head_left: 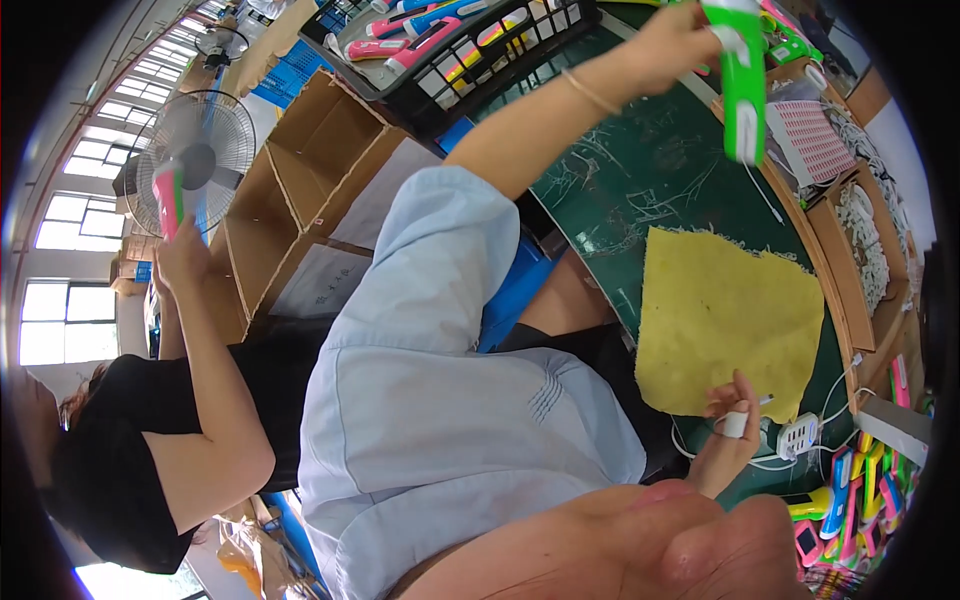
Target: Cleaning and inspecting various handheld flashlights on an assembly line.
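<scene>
Raised at the upper right, my left hand (pixel 672 48) is closed around a green and white handheld device (pixel 743 95). A thin white lead (pixel 764 188) hangs below the device's lower end; whether it is plugged in cannot be seen. My right hand (pixel 728 425) rests at the lower edge of a yellow cloth (pixel 730 315), its fingers loosely spread and a white wrap (pixel 735 425) around one finger. Just beyond those fingertips is a small white tip (pixel 766 399), apparently not gripped. Part of the right forearm is hidden.
A black crate (pixel 440 110) of colourful devices stands beside the green table (pixel 640 165). Cardboard boxes (pixel 300 190) and a fan (pixel 195 155) are at left, where a co-worker's hand (pixel 182 260) holds a pink device. A power strip (pixel 797 437) and piled devices (pixel 850 500) lie at lower right.
</scene>
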### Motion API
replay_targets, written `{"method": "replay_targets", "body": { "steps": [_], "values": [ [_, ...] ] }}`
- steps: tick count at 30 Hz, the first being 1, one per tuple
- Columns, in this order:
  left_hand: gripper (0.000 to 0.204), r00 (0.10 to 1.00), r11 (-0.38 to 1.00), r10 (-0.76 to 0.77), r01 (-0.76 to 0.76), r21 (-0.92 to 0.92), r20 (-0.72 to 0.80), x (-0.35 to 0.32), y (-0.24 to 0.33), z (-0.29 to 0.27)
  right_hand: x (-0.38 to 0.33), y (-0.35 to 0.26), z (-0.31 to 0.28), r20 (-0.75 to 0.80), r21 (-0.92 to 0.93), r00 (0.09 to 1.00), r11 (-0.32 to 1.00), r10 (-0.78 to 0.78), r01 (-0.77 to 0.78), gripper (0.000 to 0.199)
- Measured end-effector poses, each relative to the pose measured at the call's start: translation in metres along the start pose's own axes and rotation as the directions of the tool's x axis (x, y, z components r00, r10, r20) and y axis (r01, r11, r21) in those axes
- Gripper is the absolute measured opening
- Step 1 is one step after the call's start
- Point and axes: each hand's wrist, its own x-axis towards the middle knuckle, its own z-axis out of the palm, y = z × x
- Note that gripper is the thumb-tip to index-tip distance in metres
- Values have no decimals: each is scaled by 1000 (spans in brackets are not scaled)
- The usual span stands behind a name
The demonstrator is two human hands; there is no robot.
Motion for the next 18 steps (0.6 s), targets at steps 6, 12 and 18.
{"method": "replay_targets", "body": {
  "steps": [6, 12, 18],
  "values": [
    [39, 877, 840, -361, 453, -298, 317, -147, 27, 142, 23, 4, 30, 38, 39, 997, 996, 72, -74, 50],
    [46, 866, 695, -263, 475, -539, 425, -178, 22, 162, -30, -27, 33, -97, -124, 963, 963, -250, 238, 30],
    [32, 737, 463, -590, 643, -610, 329, -185, 26, 175, -32, 10, 28, 33, -186, 979, 961, -202, 204, 35]
  ]
}}
